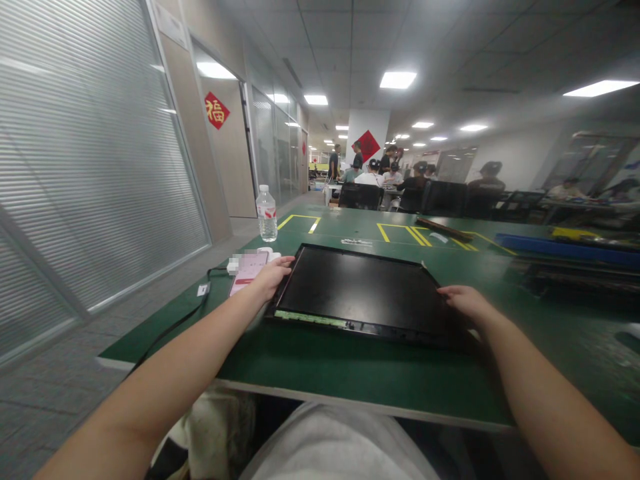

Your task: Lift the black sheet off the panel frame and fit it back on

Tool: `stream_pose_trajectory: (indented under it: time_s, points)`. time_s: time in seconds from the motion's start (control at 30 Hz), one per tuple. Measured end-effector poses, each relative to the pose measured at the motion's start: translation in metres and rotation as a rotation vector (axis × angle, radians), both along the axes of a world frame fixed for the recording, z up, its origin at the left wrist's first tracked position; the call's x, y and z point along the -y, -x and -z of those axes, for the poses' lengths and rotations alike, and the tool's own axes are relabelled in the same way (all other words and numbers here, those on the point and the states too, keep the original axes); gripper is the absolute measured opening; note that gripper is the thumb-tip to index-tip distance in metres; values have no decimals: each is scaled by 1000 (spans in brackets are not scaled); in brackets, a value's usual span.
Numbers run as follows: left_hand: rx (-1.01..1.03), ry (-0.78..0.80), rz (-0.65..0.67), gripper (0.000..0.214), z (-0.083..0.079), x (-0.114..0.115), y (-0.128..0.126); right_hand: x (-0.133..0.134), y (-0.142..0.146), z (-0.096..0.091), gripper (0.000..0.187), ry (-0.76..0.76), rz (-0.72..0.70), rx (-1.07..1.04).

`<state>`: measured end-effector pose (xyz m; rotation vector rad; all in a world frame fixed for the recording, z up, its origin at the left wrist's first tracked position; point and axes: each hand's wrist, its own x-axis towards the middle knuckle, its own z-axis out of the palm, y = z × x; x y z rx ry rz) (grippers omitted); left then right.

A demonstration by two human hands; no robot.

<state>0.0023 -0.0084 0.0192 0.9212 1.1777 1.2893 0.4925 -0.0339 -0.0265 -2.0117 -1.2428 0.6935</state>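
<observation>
A flat black screen panel (360,283) with a thin dark frame lies in front of me, low over the green table (320,373). Along its near edge runs a green strip (310,319) beside some small dark parts. My left hand (273,277) grips the panel's left edge, fingers over the rim. At the opposite edge, my right hand (467,303) holds the panel between thumb and fingers. Whether the panel fully rests on the table I cannot tell. Just left of my left hand lies a phone with a pinkish screen (247,270).
A water bottle (267,215) stands at the far left, and a black cable (180,320) crosses the left edge. Yellow tape (395,227) marks the far side near a long brown bar (444,229). Blue strips (565,248) lie at right. Several people sit or stand beyond.
</observation>
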Motion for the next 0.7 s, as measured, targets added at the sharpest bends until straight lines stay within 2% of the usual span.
stream_pose_trajectory:
  time_s: [0.5, 0.7]
  points:
    - [26, -4, 25, 45, -1, 2, 0, -1, -1, 3, 54, 2, 0, -26]
    - [50, 25, 9, 50, -7, 8, -1, -4, -3, 8, 44, -36, -4, -38]
